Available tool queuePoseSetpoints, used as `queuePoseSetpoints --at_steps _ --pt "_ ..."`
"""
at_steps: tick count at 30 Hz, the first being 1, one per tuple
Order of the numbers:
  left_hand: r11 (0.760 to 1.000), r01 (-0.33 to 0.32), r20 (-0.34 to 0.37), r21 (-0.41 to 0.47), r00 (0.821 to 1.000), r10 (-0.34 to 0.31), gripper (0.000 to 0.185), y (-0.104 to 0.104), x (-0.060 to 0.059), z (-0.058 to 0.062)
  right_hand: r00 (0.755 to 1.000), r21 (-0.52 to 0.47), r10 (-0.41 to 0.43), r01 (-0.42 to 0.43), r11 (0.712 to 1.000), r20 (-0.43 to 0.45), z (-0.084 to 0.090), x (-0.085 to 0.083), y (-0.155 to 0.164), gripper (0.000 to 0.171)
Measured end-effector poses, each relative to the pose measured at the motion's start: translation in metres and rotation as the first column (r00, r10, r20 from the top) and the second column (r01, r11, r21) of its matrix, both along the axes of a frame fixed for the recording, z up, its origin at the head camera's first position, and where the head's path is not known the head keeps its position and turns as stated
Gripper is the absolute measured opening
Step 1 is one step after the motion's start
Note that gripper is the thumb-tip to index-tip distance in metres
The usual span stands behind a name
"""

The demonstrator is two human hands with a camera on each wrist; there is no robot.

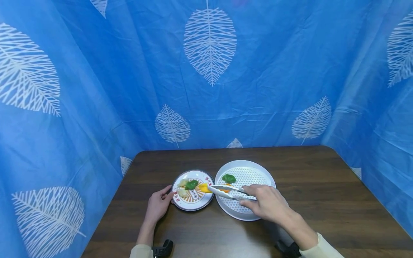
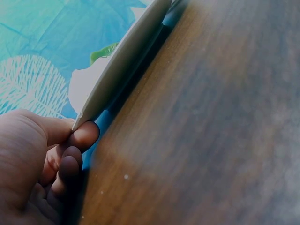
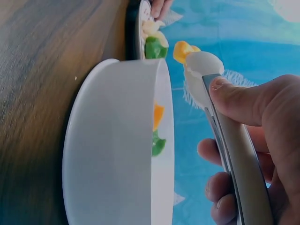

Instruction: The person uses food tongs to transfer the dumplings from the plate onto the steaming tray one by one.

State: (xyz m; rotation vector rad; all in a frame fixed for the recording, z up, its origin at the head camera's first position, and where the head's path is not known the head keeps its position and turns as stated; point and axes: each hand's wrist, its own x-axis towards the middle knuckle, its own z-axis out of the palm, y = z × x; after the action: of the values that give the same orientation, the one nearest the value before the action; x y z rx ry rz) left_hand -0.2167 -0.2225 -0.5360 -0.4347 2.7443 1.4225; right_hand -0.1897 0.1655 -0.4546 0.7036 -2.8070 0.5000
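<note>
A small patterned plate (image 1: 206, 201) lies on the dark wooden table (image 1: 322, 200), with a green dumpling (image 1: 191, 184) and pale dumplings (image 1: 182, 192) on it. My left hand (image 1: 158, 205) grips the plate's near-left rim (image 2: 117, 65). My right hand (image 1: 267, 204) holds metal tongs (image 1: 227, 191) with white tips; they pinch a yellow dumpling (image 1: 204, 187) over the plate's right edge. In the right wrist view the yellow dumpling (image 3: 182, 49) sits at the tong tip (image 3: 202, 65). The white perforated steamer tray (image 1: 258, 168) beside the plate holds a green dumpling (image 1: 228, 178) and an orange one (image 3: 158, 115).
Blue leaf-print curtains (image 1: 206, 71) wall in the table on three sides. The tray's white wall (image 3: 112, 140) stands close to my right hand. Bare tabletop stretches to the right and behind the dishes.
</note>
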Motion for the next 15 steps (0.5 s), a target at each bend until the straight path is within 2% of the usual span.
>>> queuePoseSetpoints --at_steps 7,15 --pt "1.0 0.007 -0.001 -0.001 1.0 -0.007 0.05 -0.002 0.001 0.0 1.0 -0.031 -0.008 0.007 0.999 -0.019 0.002 0.001 0.015 0.042" --pt "1.0 0.01 -0.005 0.001 1.0 -0.01 0.05 -0.001 0.002 0.001 0.999 -0.028 -0.031 0.031 0.999 0.007 0.005 0.002 0.038 0.044"
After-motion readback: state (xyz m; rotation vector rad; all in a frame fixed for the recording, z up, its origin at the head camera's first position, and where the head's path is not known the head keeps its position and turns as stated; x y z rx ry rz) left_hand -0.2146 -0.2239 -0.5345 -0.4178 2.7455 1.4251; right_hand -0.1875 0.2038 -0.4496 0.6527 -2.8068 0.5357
